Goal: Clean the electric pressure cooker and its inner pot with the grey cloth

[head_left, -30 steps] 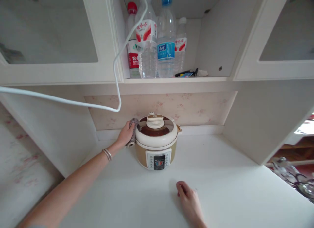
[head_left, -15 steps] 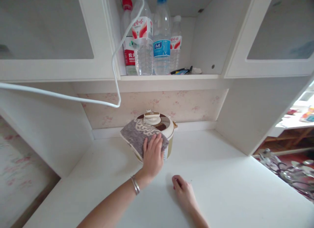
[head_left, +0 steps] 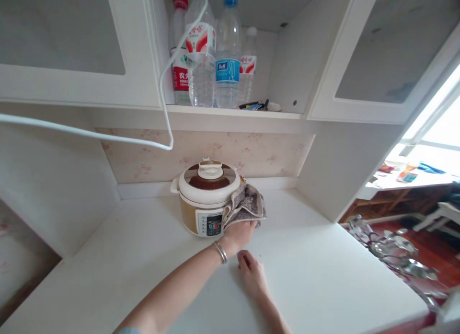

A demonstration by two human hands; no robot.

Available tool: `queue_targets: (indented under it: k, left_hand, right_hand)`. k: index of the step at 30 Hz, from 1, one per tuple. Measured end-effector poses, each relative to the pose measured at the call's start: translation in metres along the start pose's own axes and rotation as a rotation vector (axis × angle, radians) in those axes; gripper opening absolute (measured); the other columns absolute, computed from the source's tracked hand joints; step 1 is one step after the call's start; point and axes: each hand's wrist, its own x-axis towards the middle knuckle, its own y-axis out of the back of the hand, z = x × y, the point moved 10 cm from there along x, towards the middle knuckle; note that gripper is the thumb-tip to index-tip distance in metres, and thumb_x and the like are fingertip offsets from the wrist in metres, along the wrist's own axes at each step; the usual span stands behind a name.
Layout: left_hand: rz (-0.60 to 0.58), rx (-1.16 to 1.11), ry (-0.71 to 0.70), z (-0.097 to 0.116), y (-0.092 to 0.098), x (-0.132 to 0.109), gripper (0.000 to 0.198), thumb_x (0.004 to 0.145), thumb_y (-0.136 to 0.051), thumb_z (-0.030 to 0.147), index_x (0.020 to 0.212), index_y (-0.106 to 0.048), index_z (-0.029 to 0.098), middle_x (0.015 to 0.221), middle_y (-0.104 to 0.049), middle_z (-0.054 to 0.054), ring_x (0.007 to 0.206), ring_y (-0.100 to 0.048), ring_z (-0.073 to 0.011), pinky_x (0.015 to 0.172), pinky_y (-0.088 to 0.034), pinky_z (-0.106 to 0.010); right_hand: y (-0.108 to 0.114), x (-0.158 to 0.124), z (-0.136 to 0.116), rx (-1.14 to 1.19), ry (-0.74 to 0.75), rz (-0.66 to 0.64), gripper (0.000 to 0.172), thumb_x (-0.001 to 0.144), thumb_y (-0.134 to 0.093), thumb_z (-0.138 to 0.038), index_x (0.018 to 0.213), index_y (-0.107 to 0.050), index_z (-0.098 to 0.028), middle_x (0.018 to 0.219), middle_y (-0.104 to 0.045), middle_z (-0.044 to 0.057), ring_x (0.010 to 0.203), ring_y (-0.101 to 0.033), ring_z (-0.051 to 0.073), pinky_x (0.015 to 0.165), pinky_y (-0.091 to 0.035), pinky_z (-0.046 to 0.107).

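Note:
A small white and tan electric cooker (head_left: 206, 197) with a brown lid top stands at the back of the white counter (head_left: 323, 271). My left hand (head_left: 240, 233), a bangle on its wrist, grips a grey patterned cloth (head_left: 246, 203) and presses it against the cooker's right side. My right hand (head_left: 251, 274) rests on the counter just in front, fingers curled down with nothing in them.
Several plastic water bottles (head_left: 226, 56) stand on the open shelf above, beside small items (head_left: 257, 105). A white cord (head_left: 108, 136) hangs across the left. Cabinet doors (head_left: 64, 41) flank the shelf. A side panel (head_left: 341, 166) bounds the counter on the right.
My left hand has carried the cloth from the cooker's left side, over its front, round to its right side. The view has shifted left and my right hand barely moved.

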Motion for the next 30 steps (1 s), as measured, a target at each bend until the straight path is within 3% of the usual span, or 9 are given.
queue_targets:
  k: [3,6,11,15,18,21,26,28,30]
  left_hand:
    - [-0.023,-0.173,0.026,0.0,-0.021,-0.023,0.034,0.091,-0.037,0.02,0.122,-0.051,0.022,0.106,-0.068,-0.009,0.094,-0.066,-0.0227,0.077,-0.055,-0.035]
    - [0.094,-0.332,0.237,-0.014,-0.035,-0.044,0.04,0.096,-0.026,0.024,0.132,-0.043,0.022,0.124,-0.061,-0.01,0.114,-0.057,-0.0184,0.091,-0.052,-0.034]
    - [0.066,-0.872,0.396,-0.005,-0.068,-0.062,0.051,0.096,-0.024,0.039,0.139,-0.038,0.017,0.144,-0.041,-0.011,0.134,-0.034,-0.0176,0.111,-0.032,-0.035]
    - [-0.139,-1.677,0.302,0.034,-0.081,-0.063,0.073,0.09,-0.018,0.061,0.141,-0.037,0.013,0.15,-0.029,-0.011,0.14,-0.019,-0.022,0.115,-0.016,-0.038]
    - [-0.178,-1.98,0.351,0.035,-0.075,-0.069,0.073,0.086,-0.029,0.066,0.138,-0.04,0.016,0.144,-0.039,-0.014,0.132,-0.038,-0.0259,0.107,-0.03,-0.044]
    - [0.123,-1.842,0.528,-0.02,-0.058,-0.09,0.056,0.082,-0.046,0.06,0.112,-0.06,0.015,0.115,-0.061,-0.015,0.098,-0.06,-0.023,0.083,-0.047,-0.038]
    - [0.627,-1.355,0.775,-0.164,-0.02,-0.164,0.039,0.083,-0.049,0.054,0.085,-0.061,0.016,0.067,-0.056,0.0,0.058,-0.049,-0.0119,0.055,-0.04,-0.023]
    - [0.766,-1.229,0.894,-0.221,-0.015,-0.191,0.039,0.083,-0.048,0.052,0.09,-0.061,0.016,0.071,-0.058,-0.001,0.06,-0.05,-0.0128,0.055,-0.04,-0.023]
    - [0.765,-1.236,0.944,-0.261,-0.021,-0.196,0.044,0.083,-0.047,0.054,0.103,-0.06,0.017,0.098,-0.062,-0.007,0.077,-0.056,-0.0158,0.062,-0.045,-0.026]
  right_hand:
    - [0.016,0.004,0.015,0.231,-0.087,0.122,0.038,0.084,-0.045,-0.052,0.09,-0.062,-0.018,0.075,-0.063,0.002,0.068,-0.056,0.015,0.063,-0.042,0.023]
    - [0.032,0.002,0.032,0.584,-0.224,0.289,0.05,0.08,-0.049,-0.059,0.112,-0.053,-0.022,0.102,-0.063,0.004,0.084,-0.061,0.016,0.072,-0.049,0.026]
    - [0.017,-0.004,0.015,1.017,-0.368,0.099,0.065,0.076,-0.054,-0.063,0.129,-0.044,-0.026,0.123,-0.058,0.007,0.105,-0.06,0.025,0.076,-0.053,0.034]
    - [0.044,-0.011,0.016,0.969,-0.415,0.133,0.071,0.066,-0.074,-0.044,0.129,-0.047,-0.025,0.108,-0.067,0.004,0.099,-0.063,0.024,0.083,-0.052,0.034]
    - [0.088,-0.018,0.047,0.868,-0.477,0.234,0.073,0.06,-0.079,-0.038,0.125,-0.051,-0.022,0.097,-0.071,0.004,0.087,-0.067,0.024,0.077,-0.054,0.034]
    - [0.146,-0.032,0.089,0.766,-0.533,0.336,0.071,0.058,-0.078,-0.039,0.122,-0.054,-0.018,0.094,-0.072,0.006,0.083,-0.068,0.025,0.074,-0.054,0.035]
    - [0.24,-0.065,0.137,0.398,-0.561,0.479,0.074,0.059,-0.073,-0.053,0.121,-0.053,-0.017,0.099,-0.069,0.009,0.09,-0.066,0.028,0.078,-0.053,0.038]
    - [0.264,-0.079,0.143,0.1,-0.563,0.55,0.08,0.06,-0.069,-0.061,0.124,-0.051,-0.015,0.104,-0.067,0.012,0.096,-0.063,0.032,0.083,-0.051,0.042]
    - [0.274,-0.089,0.135,-0.232,-0.521,0.617,0.081,0.065,-0.06,-0.067,0.124,-0.051,-0.013,0.112,-0.061,0.016,0.107,-0.056,0.035,0.09,-0.046,0.047]
